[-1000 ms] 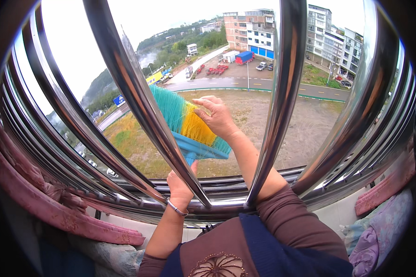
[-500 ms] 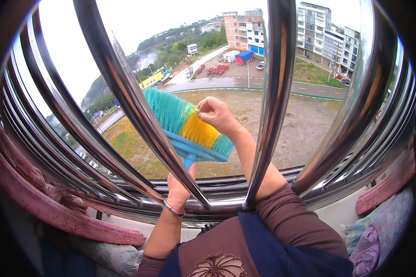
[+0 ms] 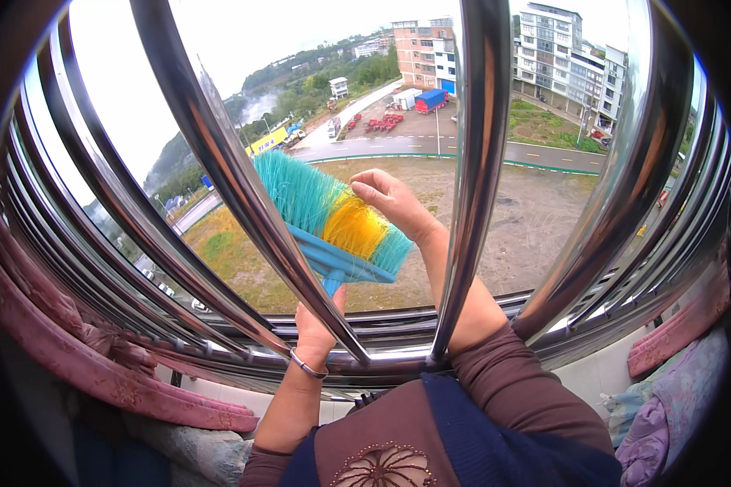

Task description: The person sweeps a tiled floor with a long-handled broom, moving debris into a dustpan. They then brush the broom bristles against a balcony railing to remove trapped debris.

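Outside the metal window bars, a broom (image 3: 333,258) is held bristles up, its blue plastic head tilted down to the right. The bristles are turquoise with a yellow band (image 3: 352,227) towards the right end. My left hand (image 3: 313,326) is closed round the broom's neck just under the head; a bar hides part of these fingers. A bracelet circles that wrist. Reaching out between two bars, my right hand (image 3: 391,201) is beside the bristle tips at the yellow band. Its fingers are loosely extended, and I see nothing held in them.
Thick shiny bars (image 3: 473,162) stand on both sides of my right forearm, and another bar (image 3: 235,170) crosses in front of the broom. A metal rail (image 3: 382,367) runs below my forearms. Pink curtains (image 3: 97,365) hang at left. Far below lie bare ground and a road (image 3: 406,146).
My right hand's fingers have loosened from a pinch on the bristle tips and straightened. The broom head has shifted slightly, while my left hand keeps its grip.
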Demonstrator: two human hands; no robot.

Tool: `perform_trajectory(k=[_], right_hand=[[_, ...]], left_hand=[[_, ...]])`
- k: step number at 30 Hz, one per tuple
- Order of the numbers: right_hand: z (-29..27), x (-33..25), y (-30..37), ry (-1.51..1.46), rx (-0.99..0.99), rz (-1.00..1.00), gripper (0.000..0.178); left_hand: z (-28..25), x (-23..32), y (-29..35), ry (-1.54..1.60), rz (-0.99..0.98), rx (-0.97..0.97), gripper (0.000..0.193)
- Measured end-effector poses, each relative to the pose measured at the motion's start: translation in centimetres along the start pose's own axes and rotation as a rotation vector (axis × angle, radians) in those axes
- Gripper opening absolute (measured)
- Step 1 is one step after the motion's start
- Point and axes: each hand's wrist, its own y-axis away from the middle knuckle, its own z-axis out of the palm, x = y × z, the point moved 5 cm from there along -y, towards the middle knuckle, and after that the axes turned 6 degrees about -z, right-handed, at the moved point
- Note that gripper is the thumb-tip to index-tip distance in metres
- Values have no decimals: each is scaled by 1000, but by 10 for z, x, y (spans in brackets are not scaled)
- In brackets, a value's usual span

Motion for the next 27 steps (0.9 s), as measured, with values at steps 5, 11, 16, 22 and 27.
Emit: perform_trajectory(k=[5,11,16,22,27], right_hand=[[-5,2,-2,33,36,-95,18],[-10,9,-3,88,-52,-185,9],[-10,4,1,108,-32,-188,7],[-12,-4,2,91,-72,-179,11],[-18,2,0,178,-52,-157,12]], left_hand=[[0,7,2,-24,-32,-20,74],[-1,10,3,-34,-79,-59,75],[-4,11,5,-43,25,127,42],[-2,11,7,-148,79,204,37],[1,18,7,-169,-118,-62,76]])
